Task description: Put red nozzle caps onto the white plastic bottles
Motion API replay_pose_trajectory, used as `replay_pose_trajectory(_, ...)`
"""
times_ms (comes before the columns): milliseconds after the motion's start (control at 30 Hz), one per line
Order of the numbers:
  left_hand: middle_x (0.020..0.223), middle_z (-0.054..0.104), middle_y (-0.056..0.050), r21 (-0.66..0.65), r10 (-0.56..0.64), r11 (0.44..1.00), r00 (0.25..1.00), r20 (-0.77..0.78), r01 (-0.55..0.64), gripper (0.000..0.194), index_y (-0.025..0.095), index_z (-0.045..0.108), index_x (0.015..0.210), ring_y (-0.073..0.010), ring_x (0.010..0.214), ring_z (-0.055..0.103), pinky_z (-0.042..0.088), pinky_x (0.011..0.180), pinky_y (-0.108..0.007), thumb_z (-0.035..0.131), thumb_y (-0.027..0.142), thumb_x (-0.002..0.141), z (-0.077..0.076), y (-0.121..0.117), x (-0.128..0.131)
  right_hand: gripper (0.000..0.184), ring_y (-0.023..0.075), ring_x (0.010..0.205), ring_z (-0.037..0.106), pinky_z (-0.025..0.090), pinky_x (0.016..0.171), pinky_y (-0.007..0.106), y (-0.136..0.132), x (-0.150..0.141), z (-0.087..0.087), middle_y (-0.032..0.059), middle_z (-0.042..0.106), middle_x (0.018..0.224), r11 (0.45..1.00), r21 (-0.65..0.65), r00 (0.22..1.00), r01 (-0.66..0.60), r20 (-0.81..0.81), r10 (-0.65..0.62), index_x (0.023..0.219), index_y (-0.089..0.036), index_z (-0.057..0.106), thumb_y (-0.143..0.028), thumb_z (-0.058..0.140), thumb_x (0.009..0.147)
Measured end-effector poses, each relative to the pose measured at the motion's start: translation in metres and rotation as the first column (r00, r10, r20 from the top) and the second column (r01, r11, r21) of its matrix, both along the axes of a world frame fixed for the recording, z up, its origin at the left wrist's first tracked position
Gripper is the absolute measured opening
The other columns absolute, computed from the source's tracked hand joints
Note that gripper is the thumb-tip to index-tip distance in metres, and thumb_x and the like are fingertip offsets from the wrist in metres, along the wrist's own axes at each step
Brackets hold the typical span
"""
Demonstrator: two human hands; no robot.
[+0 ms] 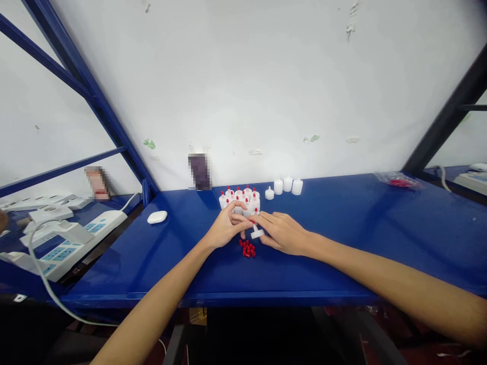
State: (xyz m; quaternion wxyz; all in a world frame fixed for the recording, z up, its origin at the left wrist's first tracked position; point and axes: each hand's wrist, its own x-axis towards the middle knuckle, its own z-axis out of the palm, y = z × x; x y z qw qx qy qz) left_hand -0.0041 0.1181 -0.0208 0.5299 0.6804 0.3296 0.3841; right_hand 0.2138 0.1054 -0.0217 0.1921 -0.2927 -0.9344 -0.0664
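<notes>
In front of me a white nozzle lid (257, 233) with a flat round base is held tilted, its narrow tip pointing up and away. My right hand (283, 233) closes around this lid from the right. At its tip, the thumb and fingers of my left hand (226, 225) pinch a small red cap (252, 221), partly hidden by the fingers. Just beyond my hands stand several white bottles (223, 201) with red-tipped nozzles, packed close together. A small pile of loose red caps (247, 249) lies on the blue table below my hands.
Behind my right hand stand a white nozzle piece (269, 193) and white cylinders (287, 184). A white earbud case (157, 217) lies left on the blue table (182, 274). A plastic bag with red pieces (399, 180) sits far right; power strips (91, 235) lie left.
</notes>
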Motion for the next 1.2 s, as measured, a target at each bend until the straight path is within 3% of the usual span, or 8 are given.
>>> replay_pose_trajectory(167, 0.071, 0.067, 0.001, 0.114, 0.094, 0.99, 0.99, -0.105, -0.082, 0.04, 0.02, 0.044, 0.113, -0.0082, 0.046, 0.052, 0.042, 0.05, -0.019, 0.062, 0.045, 0.088, 0.002, -0.003, 0.0, 0.023, 0.0212, 0.076, 0.059, 0.042, 0.07, 0.034, 0.002, 0.002, 0.006, 0.0093, 0.063, 0.1, 0.998, -0.034, 0.998, 0.049, -0.026, -0.05, 0.112, -0.015, 0.051, -0.023, 0.043, 0.092)
replay_pose_trajectory(267, 0.061, 0.06, 0.004, 0.309, 0.219, 0.942, 0.939, -0.264, -0.133, 0.025, 0.019, 0.05, 0.105, -0.008, 0.047, 0.048, 0.038, 0.051, -0.02, 0.054, 0.041, 0.093, 0.0, -0.002, -0.001, 0.017, 0.0226, 0.075, 0.057, 0.041, 0.068, 0.035, 0.007, 0.008, 0.007, 0.0091, 0.061, 0.096, 0.996, -0.059, 0.994, 0.06, -0.088, -0.065, 0.103, -0.017, 0.049, -0.025, 0.04, 0.092)
replay_pose_trajectory(433, 0.053, 0.048, 0.007, 0.553, 0.32, 0.833, 0.795, -0.515, 0.023, 0.015, 0.018, 0.059, 0.094, -0.0079, 0.047, 0.042, 0.03, 0.053, -0.021, 0.048, 0.029, 0.094, -0.004, 0.001, -0.005, 0.02, 0.0231, 0.075, 0.055, 0.04, 0.066, 0.034, 0.02, 0.021, 0.002, 0.0086, 0.06, 0.093, 0.994, -0.083, 0.972, 0.071, -0.22, -0.087, 0.101, -0.019, 0.047, -0.033, 0.033, 0.096)
replay_pose_trajectory(667, 0.054, 0.046, 0.007, 0.576, 0.36, 0.818, 0.773, -0.522, 0.009, 0.017, 0.018, 0.059, 0.093, -0.0084, 0.048, 0.041, 0.029, 0.054, -0.021, 0.046, 0.029, 0.095, -0.004, 0.004, -0.009, 0.03, 0.0237, 0.083, 0.061, 0.04, 0.077, 0.035, 0.032, 0.026, 0.003, 0.0088, 0.067, 0.099, 0.975, -0.139, 0.904, 0.172, -0.372, -0.212, 0.112, -0.017, 0.055, -0.036, 0.037, 0.097)
replay_pose_trajectory(767, 0.054, 0.046, 0.007, 0.572, 0.356, 0.82, 0.771, -0.527, 0.012, 0.018, 0.018, 0.059, 0.091, -0.0083, 0.048, 0.041, 0.029, 0.054, -0.021, 0.046, 0.03, 0.095, -0.004, 0.004, -0.01, 0.031, 0.0214, 0.073, 0.062, 0.039, 0.079, 0.037, 0.033, 0.026, 0.006, 0.004, 0.07, 0.082, 0.945, -0.2, 0.869, 0.259, -0.378, -0.318, 0.111, -0.018, 0.062, -0.036, 0.041, 0.097)
replay_pose_trajectory(867, 0.054, 0.045, 0.007, 0.577, 0.362, 0.816, 0.76, -0.54, 0.021, 0.019, 0.018, 0.059, 0.089, -0.0085, 0.048, 0.04, 0.029, 0.054, -0.021, 0.046, 0.03, 0.095, -0.003, 0.003, -0.01, 0.031, 0.0189, 0.058, 0.06, 0.041, 0.066, 0.031, 0.033, 0.025, 0.007, 0.0003, 0.065, 0.061, 0.898, -0.344, 0.843, 0.274, -0.362, -0.396, 0.105, -0.016, 0.067, -0.035, 0.045, 0.094)
replay_pose_trajectory(1067, 0.053, 0.045, 0.006, 0.57, 0.356, 0.82, 0.733, -0.579, 0.052, 0.021, 0.018, 0.06, 0.088, -0.0092, 0.049, 0.041, 0.028, 0.054, -0.022, 0.045, 0.032, 0.095, -0.001, 0.003, -0.01, 0.042, 0.019, 0.07, 0.067, 0.048, 0.07, 0.03, 0.037, 0.024, -0.002, 0.0037, 0.073, 0.086, 0.913, -0.371, 0.838, 0.169, -0.433, -0.332, 0.127, -0.015, 0.06, -0.029, 0.052, 0.088)
replay_pose_trajectory(1200, 0.053, 0.047, 0.005, 0.559, 0.346, 0.827, 0.727, -0.593, 0.062, 0.021, 0.018, 0.059, 0.088, -0.0098, 0.05, 0.043, 0.029, 0.054, -0.022, 0.045, 0.031, 0.095, -0.001, 0.003, -0.01, 0.043, 0.0172, 0.062, 0.062, 0.047, 0.067, 0.03, 0.038, 0.023, -0.006, -0.0021, 0.065, 0.07, 0.935, -0.325, 0.84, 0.141, -0.461, -0.287, 0.133, -0.018, 0.051, -0.028, 0.047, 0.092)
